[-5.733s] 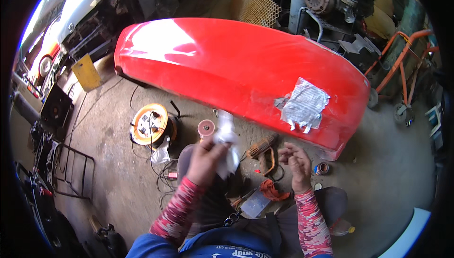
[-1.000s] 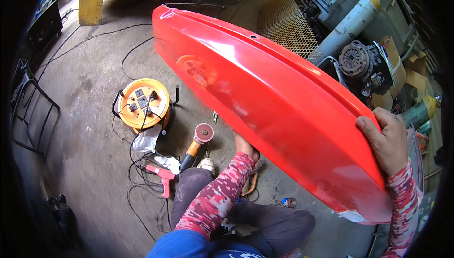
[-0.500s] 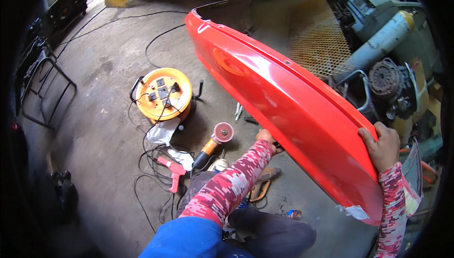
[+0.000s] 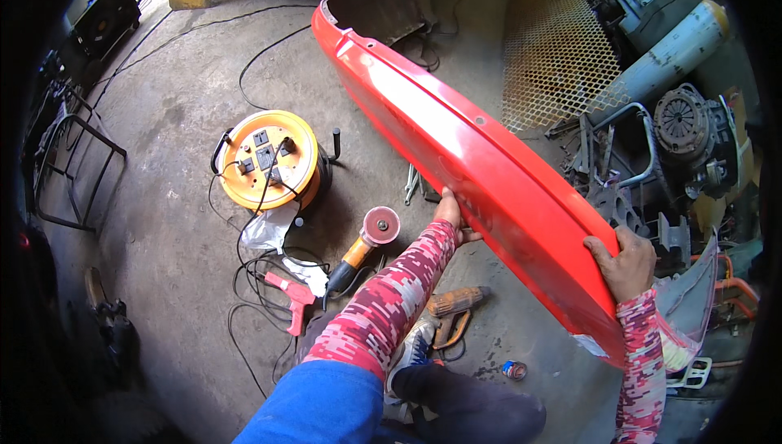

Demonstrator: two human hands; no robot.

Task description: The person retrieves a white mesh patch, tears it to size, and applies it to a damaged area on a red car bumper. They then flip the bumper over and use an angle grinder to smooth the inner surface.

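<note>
Long glossy red plastic car bumper (image 4: 481,167), tilted on edge above the concrete floor (image 4: 163,232): left hand (image 4: 452,214) closed on its lower edge, right hand (image 4: 626,263) clasping the upper rim. Lifted, not set down; orange angle grinder (image 4: 362,244) idle below.

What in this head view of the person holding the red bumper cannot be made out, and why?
- Left hand: fingertips hidden behind the red bumper.
- Right hand: fingers curl over the bumper's far edge, unseen.
- Floor beyond the bumper: covered by it.
- Small can: too small to identify.
- Engine parts: bent at the fisheye rim.
</note>
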